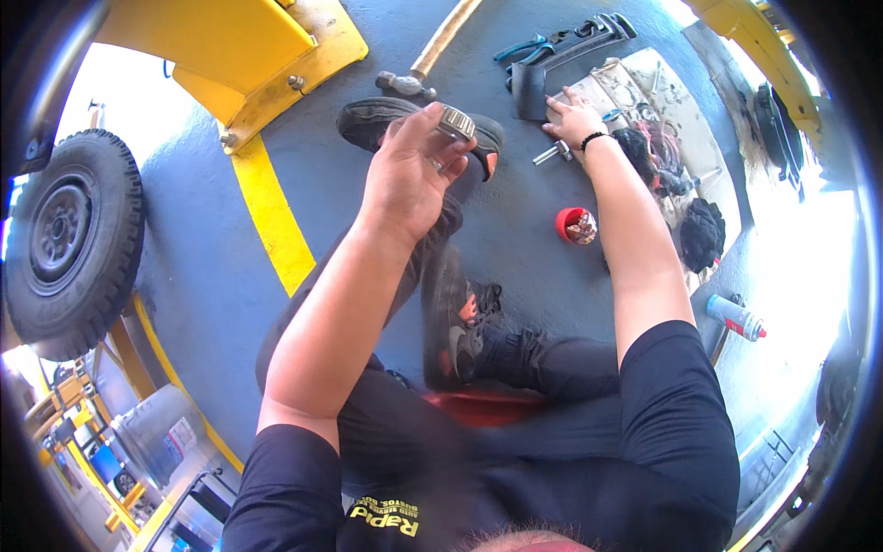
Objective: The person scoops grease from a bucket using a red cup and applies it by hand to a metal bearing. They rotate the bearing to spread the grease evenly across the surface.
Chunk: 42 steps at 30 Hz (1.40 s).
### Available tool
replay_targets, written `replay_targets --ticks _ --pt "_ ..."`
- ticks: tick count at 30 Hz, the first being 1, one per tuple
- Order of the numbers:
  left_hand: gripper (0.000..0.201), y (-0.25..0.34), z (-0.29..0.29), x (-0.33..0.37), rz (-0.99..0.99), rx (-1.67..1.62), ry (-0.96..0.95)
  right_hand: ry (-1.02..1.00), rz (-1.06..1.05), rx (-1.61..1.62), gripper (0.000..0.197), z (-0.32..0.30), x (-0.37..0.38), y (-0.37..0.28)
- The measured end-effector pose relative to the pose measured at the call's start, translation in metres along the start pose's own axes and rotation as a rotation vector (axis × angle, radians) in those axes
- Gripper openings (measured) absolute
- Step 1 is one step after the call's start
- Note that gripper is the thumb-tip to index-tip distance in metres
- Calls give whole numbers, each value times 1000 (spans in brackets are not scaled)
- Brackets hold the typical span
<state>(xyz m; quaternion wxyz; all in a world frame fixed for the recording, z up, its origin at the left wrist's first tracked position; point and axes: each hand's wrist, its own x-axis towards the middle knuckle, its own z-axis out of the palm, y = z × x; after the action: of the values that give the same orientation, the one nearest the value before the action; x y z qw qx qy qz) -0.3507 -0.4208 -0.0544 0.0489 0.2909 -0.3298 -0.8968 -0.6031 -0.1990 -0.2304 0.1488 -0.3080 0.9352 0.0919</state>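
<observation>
Our hands are well apart: our left hand (409,177) grips a roller bearing (456,123) above one black shoe (361,121); our right hand (576,121), fingers spread, is at a soiled board's (710,138) left edge. Around us, left to right: a wheel (74,239), yellow steel base (258,74), ball-peen hammer (440,46), chrome tool (552,153), red container (565,224), spray can (734,317). A yellow stripe (271,216) edges blue-gray floor (524,198), which stretches between shoe and board, where tool and container stand in the way.
</observation>
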Motion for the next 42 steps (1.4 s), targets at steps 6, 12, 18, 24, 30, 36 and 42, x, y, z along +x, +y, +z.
replay_targets --ticks 6,12,18,24,30,36,42 --pt "35 -6 4 -4 33 20 -57 18 -140 30 66 -5 -49 -35" --pt "30 -18 21 -15 6 23 -81 135 -131 106 68 9 -81 -56" --pt "28 -22 25 -21 -35 -37 -99 106 -104 188 66 -1 -115 -101" --pt "30 -21 21 -31 -87 21 -136 107 -41 290 57 0 -131 -127" --pt "29 -24 12 -51 -119 65 -174 -30 -56 501 64 -24 -162 -128" --pt "33 -9 -8 -91 -65 83 -96 163 -1 493 29 -47 -268 -32" --pt "33 -16 -41 -105 -62 -1 38 -462 228 165 45 12 -341 -8"
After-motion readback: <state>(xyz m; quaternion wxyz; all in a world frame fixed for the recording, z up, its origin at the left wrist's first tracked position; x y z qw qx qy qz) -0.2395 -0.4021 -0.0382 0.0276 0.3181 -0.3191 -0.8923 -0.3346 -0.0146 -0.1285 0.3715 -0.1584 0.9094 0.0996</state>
